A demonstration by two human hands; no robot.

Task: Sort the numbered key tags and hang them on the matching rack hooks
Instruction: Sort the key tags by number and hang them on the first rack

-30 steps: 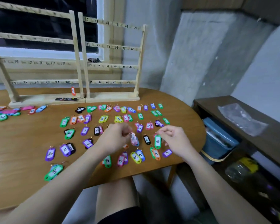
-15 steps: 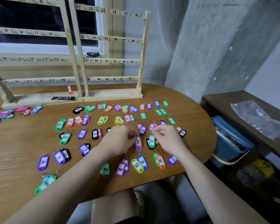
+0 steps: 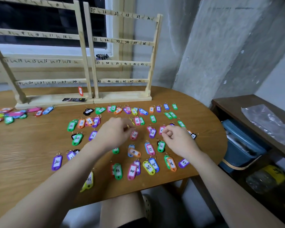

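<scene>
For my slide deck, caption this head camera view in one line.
Both hands, left hand and right hand, sort numbered key tags on a wooden table before numbered racks.

The left rack [image 3: 44,61] is cut off at the top & left edge, the far-left pile of tags [image 3: 8,115] is too blurry to read, the left hand [image 3: 113,133] hides some tags, & the number on the red tag [image 3: 80,91] hanging on that rack is too small.

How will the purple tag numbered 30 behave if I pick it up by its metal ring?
The purple tag 30 looks like small flat plastic, so probably light and stiff. Held by its ring, it would likely dangle and swing. Lying flat, it should not roll.
</scene>
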